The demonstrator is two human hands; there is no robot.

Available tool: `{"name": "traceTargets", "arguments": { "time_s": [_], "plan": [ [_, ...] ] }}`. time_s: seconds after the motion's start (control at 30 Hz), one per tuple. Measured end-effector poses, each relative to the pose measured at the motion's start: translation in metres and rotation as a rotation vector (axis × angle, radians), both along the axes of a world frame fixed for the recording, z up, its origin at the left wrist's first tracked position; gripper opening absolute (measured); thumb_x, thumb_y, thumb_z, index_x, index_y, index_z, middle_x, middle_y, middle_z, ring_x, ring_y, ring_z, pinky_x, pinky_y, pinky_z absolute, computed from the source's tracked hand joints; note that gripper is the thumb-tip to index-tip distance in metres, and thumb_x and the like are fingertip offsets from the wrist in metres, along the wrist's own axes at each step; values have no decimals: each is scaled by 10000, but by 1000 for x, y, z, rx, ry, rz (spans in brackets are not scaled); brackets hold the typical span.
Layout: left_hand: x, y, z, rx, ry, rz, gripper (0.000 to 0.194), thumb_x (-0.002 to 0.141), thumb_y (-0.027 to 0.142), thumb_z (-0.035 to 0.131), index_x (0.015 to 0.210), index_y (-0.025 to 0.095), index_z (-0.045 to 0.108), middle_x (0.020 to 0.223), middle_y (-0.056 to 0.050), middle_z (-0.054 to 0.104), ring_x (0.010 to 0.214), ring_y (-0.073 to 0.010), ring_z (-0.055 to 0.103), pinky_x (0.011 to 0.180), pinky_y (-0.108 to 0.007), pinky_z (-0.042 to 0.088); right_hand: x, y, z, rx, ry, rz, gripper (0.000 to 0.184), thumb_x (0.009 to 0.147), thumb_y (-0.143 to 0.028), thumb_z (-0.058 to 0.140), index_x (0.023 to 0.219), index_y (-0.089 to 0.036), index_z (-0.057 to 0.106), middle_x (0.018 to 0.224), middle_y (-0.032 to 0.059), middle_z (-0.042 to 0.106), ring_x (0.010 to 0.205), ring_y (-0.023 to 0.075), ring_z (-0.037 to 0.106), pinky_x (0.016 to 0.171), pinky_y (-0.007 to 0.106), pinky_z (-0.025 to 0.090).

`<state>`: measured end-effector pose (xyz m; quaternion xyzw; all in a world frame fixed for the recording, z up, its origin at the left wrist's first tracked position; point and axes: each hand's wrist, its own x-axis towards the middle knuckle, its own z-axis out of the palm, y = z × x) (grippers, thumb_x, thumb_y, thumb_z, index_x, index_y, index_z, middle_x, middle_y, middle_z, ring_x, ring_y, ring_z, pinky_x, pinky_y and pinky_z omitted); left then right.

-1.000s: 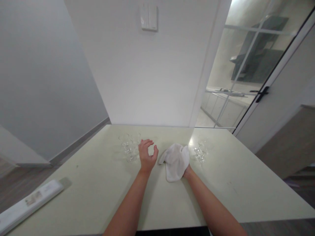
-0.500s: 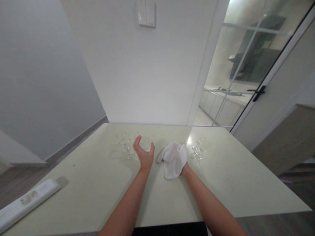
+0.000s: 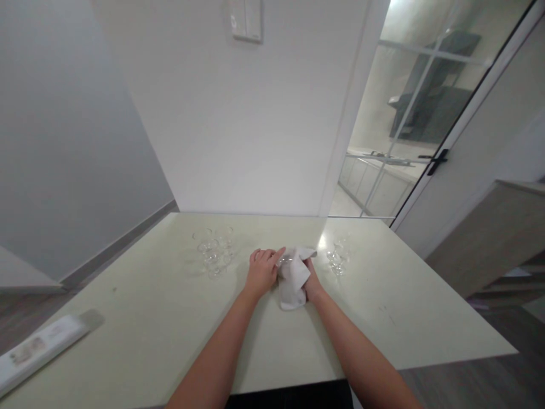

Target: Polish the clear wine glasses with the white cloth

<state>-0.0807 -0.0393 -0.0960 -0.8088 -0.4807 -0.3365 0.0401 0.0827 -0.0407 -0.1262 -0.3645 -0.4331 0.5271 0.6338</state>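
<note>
My two hands meet over the pale table (image 3: pixel 170 318). In my right hand (image 3: pixel 313 284) is a white cloth (image 3: pixel 293 275), bunched up around a small clear glass (image 3: pixel 286 260) whose rim just shows. My left hand (image 3: pixel 261 271) has its fingers closed on that glass from the left side. A cluster of several small clear glasses (image 3: pixel 213 253) stands to the left of my hands. A smaller group of clear glasses (image 3: pixel 337 260) stands to the right of the cloth.
A long white box (image 3: pixel 40 349) lies at the table's left front edge. Behind the table rises a white wall with a light switch (image 3: pixel 244 20). A glass door with a black handle (image 3: pixel 434 162) is at the right.
My left hand, open beside the left glasses before, has come right with a glass and now meets the cloth. The cloth has bunched up around the glass.
</note>
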Motion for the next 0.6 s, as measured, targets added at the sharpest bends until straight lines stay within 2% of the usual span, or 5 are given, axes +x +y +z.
{"name": "traceTargets", "arguments": {
  "time_s": [0.17, 0.3, 0.4, 0.5, 0.6],
  "plan": [
    [4, -7, 7, 71, 152, -119, 629, 766, 103, 573, 1362, 280, 473, 1035, -61, 668, 996, -240, 572, 1053, -481, 275, 3, 5, -2, -51, -20, -33, 442, 641, -358, 762, 1031, -209, 615, 1026, 46, 694, 969, 210, 632, 888, 339, 483],
    [0, -3, 7, 143, 2, -136, 402, 838, 240, 574, 1239, 220, 563, 1119, -90, 650, 1068, -242, 553, 992, -419, 353, 6, 11, -6, -194, 214, -58, 387, 713, -495, 663, 980, -223, 598, 878, 27, 701, 801, 218, 657, 745, 358, 527],
    [-2, -3, 6, 125, -167, -144, 250, 889, 299, 518, 1092, 178, 601, 1057, -99, 652, 1019, -216, 576, 904, -346, 415, 7, 14, -7, -323, 323, 22, 376, 768, -576, 542, 844, -211, 590, 741, 36, 678, 681, 235, 650, 670, 391, 531],
    [-3, -4, 5, -27, -264, -151, 228, 931, 323, 426, 916, 178, 602, 839, -50, 639, 781, -166, 591, 732, -280, 434, 7, 10, -7, -273, 206, 38, 348, 768, -552, 554, 831, -212, 591, 740, 35, 675, 680, 227, 644, 689, 384, 528],
    [-4, 0, 4, -203, -440, -76, 339, 947, 386, 356, 775, 192, 574, 631, 5, 547, 607, -146, 530, 603, -258, 389, 6, 3, -4, -98, -80, -34, 388, 659, -419, 713, 966, -212, 597, 880, 40, 692, 802, 214, 644, 781, 354, 513]
  ]
}}
